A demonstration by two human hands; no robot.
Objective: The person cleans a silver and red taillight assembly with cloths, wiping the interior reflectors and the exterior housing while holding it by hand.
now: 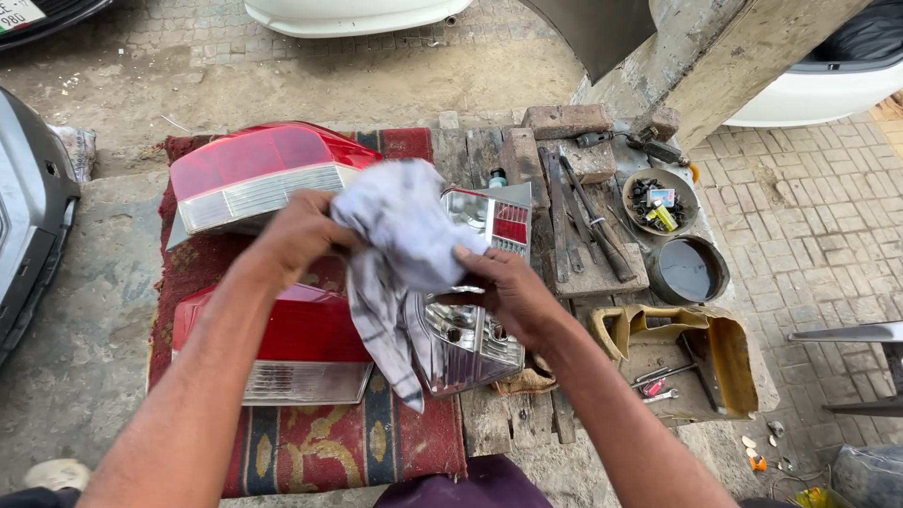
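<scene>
At centre counter: chrome lamp housing (466,334), 6 o'clock of brick (567,119)
Left hand (299,229): fingers closed on grey rag (400,230)
Right hand (508,292): fingers clasp housing and rag
Risk: housing could slip onto red lenses (282,334), grip being loose through cloth

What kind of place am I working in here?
Most likely an outdoor car repair spot. Red tail lights lie on a rug-covered bench, hand tools and a bowl of small parts sit alongside, and car bumpers stand on the paving around it.
</scene>
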